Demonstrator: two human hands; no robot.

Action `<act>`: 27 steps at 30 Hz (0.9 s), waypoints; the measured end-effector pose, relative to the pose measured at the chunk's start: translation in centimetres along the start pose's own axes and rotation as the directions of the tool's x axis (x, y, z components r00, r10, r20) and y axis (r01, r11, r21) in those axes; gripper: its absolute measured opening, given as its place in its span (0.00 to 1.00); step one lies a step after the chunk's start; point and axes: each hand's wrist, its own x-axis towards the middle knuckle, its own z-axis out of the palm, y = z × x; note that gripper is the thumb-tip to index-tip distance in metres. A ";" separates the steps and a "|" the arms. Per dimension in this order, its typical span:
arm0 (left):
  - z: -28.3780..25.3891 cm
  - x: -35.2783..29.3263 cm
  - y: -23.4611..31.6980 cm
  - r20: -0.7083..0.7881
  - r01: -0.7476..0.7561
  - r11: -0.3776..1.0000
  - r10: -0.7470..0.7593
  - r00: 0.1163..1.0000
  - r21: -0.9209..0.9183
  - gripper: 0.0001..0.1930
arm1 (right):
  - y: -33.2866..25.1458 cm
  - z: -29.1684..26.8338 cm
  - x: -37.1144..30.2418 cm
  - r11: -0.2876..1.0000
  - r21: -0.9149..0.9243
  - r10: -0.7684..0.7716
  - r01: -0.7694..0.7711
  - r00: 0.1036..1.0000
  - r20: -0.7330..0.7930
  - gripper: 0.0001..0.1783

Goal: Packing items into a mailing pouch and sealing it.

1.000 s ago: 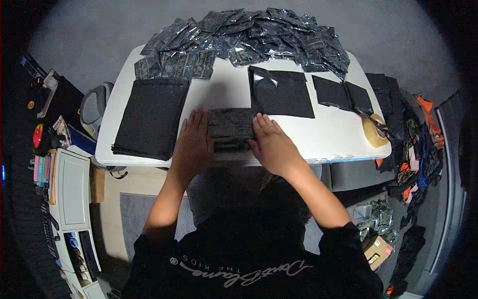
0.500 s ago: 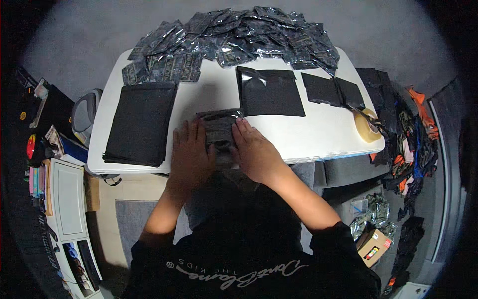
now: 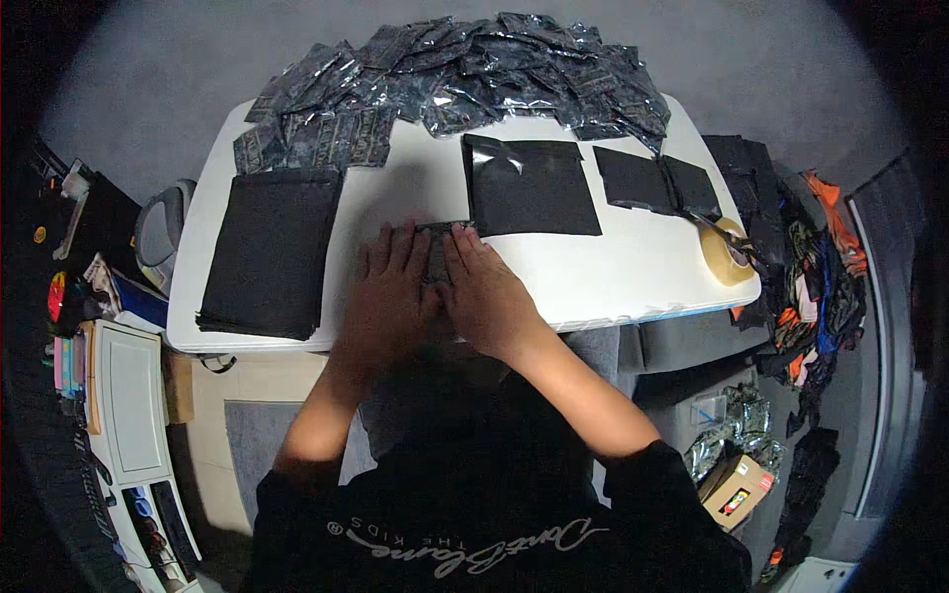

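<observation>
a person's black shirt [image 3: 494, 474], short sleeves [image 3: 647, 484] ending near the elbows, pale flowing script [image 3: 479, 556] across the chest, smaller pale lettering [image 3: 381, 534] beside it, bare forearms [image 3: 588, 390] and hands [image 3: 486, 296], fabric seemingly plain elsewhere, dim in shadow

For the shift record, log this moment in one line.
left fingers: left side of dark packet; right fingers: right side; tape roll: on table

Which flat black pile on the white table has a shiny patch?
The middle pile, between the large left pile and two smaller right piles; only it shows a shiny patch, near its far-left corner.
</observation>
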 end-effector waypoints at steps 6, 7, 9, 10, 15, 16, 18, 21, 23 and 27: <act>0.4 -0.8 -1.4 -0.085 0.029 0.997 -0.035 0.996 -0.076 0.36 | 0.4 -1.2 -1.3 0.998 -0.036 0.046 -0.045 0.999 0.025 0.32; 0.3 -1.0 -1.4 -0.074 0.060 0.998 -0.060 0.995 -0.005 0.37 | 0.4 -1.9 -1.7 0.997 -0.019 0.074 -0.073 0.995 0.071 0.31; 0.0 -0.8 -1.3 -0.069 0.091 0.994 -0.087 0.994 0.066 0.37 | 0.1 -3.0 -2.3 0.996 -0.052 0.081 -0.076 0.991 0.103 0.31; -0.3 -0.2 -0.9 -0.070 0.037 0.998 -0.033 0.997 0.051 0.38 | 0.2 -3.2 -2.4 0.993 -0.085 0.091 -0.079 0.986 0.140 0.31; 0.2 1.7 1.1 -0.010 -0.179 0.984 0.179 0.984 0.012 0.34 | 0.8 -0.4 -0.5 0.999 0.019 -0.036 0.037 0.998 -0.057 0.31; 0.8 1.6 0.3 -0.005 -0.131 0.991 0.131 0.991 -0.027 0.36 | 0.9 0.0 -0.2 0.992 -0.095 -0.084 0.082 0.996 -0.021 0.31; 1.1 1.2 -0.8 0.005 -0.086 0.994 0.087 0.996 -0.069 0.38 | 1.5 -0.3 -0.7 0.995 -0.055 -0.080 0.078 0.997 -0.020 0.31; 0.7 0.6 -1.3 -0.043 -0.057 0.998 0.056 0.998 -0.037 0.39 | 1.3 -1.7 -1.8 0.999 0.025 -0.034 0.034 0.999 0.000 0.30; 0.5 0.4 -1.8 -0.022 0.071 0.996 -0.069 0.997 0.053 0.39 | 1.2 -2.1 -1.8 0.998 0.067 -0.006 0.005 1.000 0.012 0.30; -0.4 1.8 0.6 -0.053 -0.058 0.995 0.063 0.997 0.085 0.38 | 1.0 -2.3 -1.2 0.997 0.016 0.077 -0.078 0.997 0.030 0.29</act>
